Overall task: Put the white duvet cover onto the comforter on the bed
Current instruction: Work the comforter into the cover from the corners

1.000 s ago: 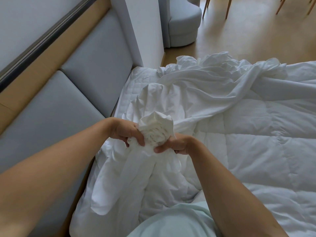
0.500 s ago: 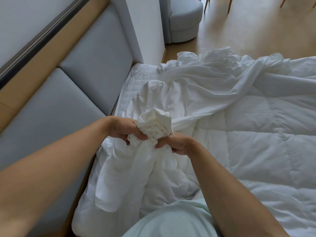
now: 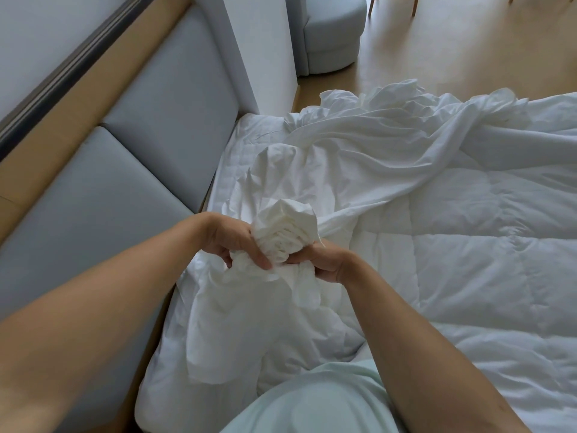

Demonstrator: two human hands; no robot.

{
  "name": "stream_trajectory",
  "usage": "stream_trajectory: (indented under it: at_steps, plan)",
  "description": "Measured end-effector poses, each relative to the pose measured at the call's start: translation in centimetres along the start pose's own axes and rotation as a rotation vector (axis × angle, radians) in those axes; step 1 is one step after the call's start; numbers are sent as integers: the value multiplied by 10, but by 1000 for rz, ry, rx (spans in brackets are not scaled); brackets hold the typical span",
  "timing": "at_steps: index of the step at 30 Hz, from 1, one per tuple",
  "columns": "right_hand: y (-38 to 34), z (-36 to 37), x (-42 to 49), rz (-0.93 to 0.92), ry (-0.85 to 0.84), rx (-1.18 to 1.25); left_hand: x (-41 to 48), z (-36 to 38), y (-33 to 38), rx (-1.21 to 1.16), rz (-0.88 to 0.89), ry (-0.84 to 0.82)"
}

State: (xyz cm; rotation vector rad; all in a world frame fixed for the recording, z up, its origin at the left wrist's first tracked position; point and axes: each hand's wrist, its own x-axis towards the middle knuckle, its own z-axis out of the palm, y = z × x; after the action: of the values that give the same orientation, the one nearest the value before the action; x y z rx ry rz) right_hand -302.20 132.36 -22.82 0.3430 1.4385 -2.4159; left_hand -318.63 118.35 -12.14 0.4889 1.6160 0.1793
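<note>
Cover [image 3: 287,229] between left grip [image 3: 231,242], right grip [image 3: 321,264]

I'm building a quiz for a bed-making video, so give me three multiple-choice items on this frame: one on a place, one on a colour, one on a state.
1. On which side of the comforter does the padded headboard lie in this view?
A. left
B. right
C. nearest the viewer

2. What colour is the round armchair?
A. red
B. pale grey-blue
C. black

3. How is the duvet cover being handled?
A. spread flat under open palms
B. bunched into a wad gripped by both hands
C. pinched by one hand only

Answers:
1 A: its panels run along the left edge of the bed.
2 B: its upholstery is the same pale grey-blue as the headboard.
3 B: the left hand and right hand both curl round the gathered fabric.
</note>
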Motion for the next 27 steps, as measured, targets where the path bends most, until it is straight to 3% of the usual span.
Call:
stream_trajectory:
  at_steps: [3,7,10,17,24,27]
  plan:
    - [5,1,-1,9,44,-3,3,6,4,53,18,-50]
    - [3,1,-1,-20,75,23,5,11,-1,-92,81,31]
    - [3,3,2,-23,111,12,5,9,-7,-183,63,-3]
    - [2,14,6,5,110,-53,-1,6,-2,18,-39,-31]
    - [-1,6,10,-15,211,-67,4,14,-16,-292,108,24]
    - [-2,6,10,-35,213,-32,3,11,-19,-270,76,20]
